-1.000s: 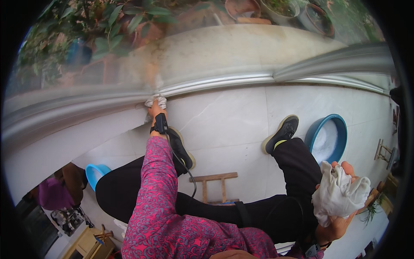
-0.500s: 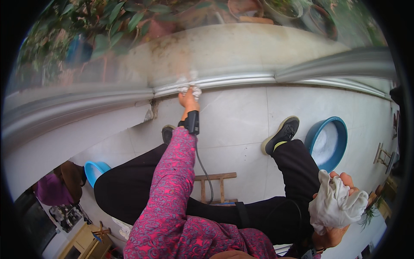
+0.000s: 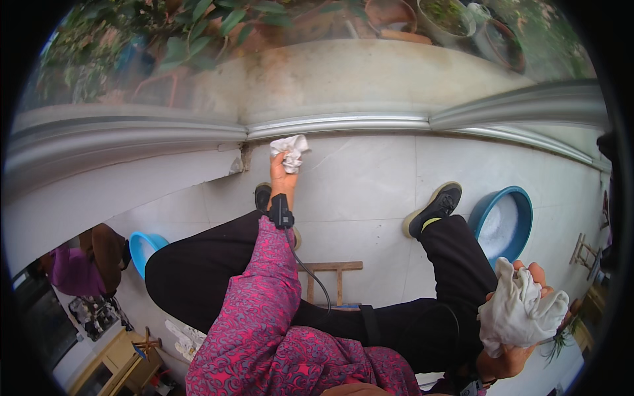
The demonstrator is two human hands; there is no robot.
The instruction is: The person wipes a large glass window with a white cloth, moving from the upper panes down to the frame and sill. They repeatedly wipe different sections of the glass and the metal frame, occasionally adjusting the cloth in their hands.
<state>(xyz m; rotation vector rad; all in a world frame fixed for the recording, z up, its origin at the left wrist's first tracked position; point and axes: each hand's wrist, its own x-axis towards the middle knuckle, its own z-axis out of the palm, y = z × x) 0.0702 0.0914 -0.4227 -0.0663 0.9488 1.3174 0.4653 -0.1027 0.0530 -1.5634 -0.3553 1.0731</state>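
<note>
My left hand (image 3: 282,179) grips a crumpled white cloth (image 3: 297,146), held above the pale tiles just on my side of the silver window or door track (image 3: 343,124). A black device is strapped round that wrist, with a cable running back from it. At the right, my right hand (image 3: 505,363) is closed round a bunched white cloth (image 3: 522,317) with glove-like, finger-shaped folds. This cloth hides most of the palm; a few fingertips show past its far edge.
A blue basin (image 3: 526,224) of cloudy water stands beside my right shoe (image 3: 444,201). A lighter blue basin (image 3: 146,247) is by my left knee. Between my legs is a wooden stool (image 3: 338,280). Potted plants (image 3: 446,16) stand beyond the glass. Wooden furniture (image 3: 109,369) sits lower left.
My left hand has drawn back toward me with its cloth, from the track to over the tiles. My right hand keeps its cloth at nearly the same place.
</note>
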